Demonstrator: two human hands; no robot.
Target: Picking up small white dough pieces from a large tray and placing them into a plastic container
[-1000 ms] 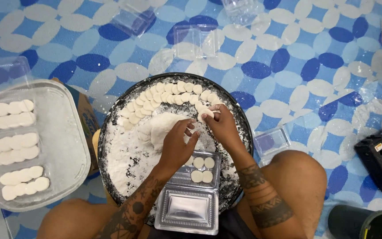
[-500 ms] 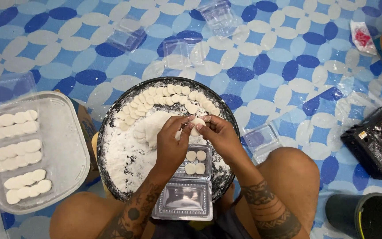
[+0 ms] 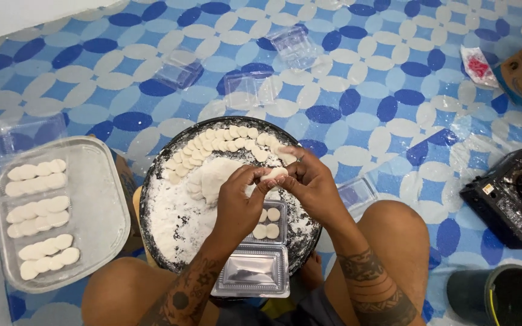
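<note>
From the head camera, the left hand and right hand meet over the round floured tray, fingers pinched shut around one white dough piece. Just near of them, a clear hinged box holds three flat discs.

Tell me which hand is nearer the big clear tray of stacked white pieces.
Left. The left hand is over the floured round pan, on the side toward the clear tray; the right hand sits farther away.
</note>
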